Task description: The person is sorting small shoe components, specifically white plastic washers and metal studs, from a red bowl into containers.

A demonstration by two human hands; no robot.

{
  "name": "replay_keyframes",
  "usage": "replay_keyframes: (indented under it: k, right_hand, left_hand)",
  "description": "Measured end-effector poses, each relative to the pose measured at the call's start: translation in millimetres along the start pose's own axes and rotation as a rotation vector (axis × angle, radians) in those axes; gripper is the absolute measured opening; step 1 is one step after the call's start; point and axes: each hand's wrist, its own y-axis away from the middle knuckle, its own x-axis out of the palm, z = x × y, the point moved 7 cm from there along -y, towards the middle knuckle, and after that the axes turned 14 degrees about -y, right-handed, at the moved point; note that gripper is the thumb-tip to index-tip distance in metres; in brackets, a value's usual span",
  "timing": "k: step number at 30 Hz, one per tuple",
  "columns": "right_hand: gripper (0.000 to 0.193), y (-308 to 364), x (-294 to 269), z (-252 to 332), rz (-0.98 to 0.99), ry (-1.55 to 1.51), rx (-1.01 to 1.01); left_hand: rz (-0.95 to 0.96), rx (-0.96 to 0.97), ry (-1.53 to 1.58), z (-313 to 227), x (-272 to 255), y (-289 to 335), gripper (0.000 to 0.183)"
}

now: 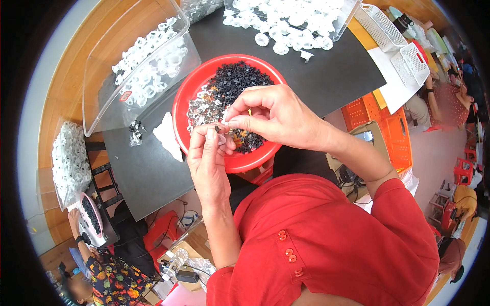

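Both my hands meet over a red plastic basin [182, 92], their fingertips almost touching. My left hand [209, 163] is closed in a pinch, with a small pale plastic piece [221, 139] between its fingers. My right hand [270, 115] pinches at the same spot with thumb and forefinger; what its tips hold is too small to make out. Inside the basin lie a heap of small black parts [237, 79] and a patch of small silvery metal parts [201, 109]. Orange-yellow bits show partly behind my hands.
A clear bin [94, 109] of white plastic rings stands at the left on the dark table [332, 76]. White pieces [291, 30] spill from a clear tray at the back. A white cloth [167, 135] lies beside the basin. Orange crates [395, 140] stand right; another person [117, 275] sits lower left.
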Motion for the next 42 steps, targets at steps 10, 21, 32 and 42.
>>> replay_keyframes:
  k: [10,21,32,42]
  right_hand:
    - [0.009,6.0,9.8,14.5,-0.008,0.248,-0.389]
    - [0.008,4.7,13.0,9.6,-0.023,0.348,-0.453]
    - [0.01,11.2,13.9,6.8,-0.12,0.374,-0.596]
    - [0.01,10.3,10.8,7.5,-0.139,0.448,-0.567]
  left_hand:
    - [-0.031,-0.03,0.015,0.8,-1.2,0.6,0.01]
    - [-0.063,-0.057,-0.047,2.4,-1.9,-0.2,0.009]
    - [-0.17,-0.038,-0.055,-0.1,0.8,-1.1,0.008]
    - [-0.092,-0.049,-0.018,3.5,8.6,-0.9,0.016]
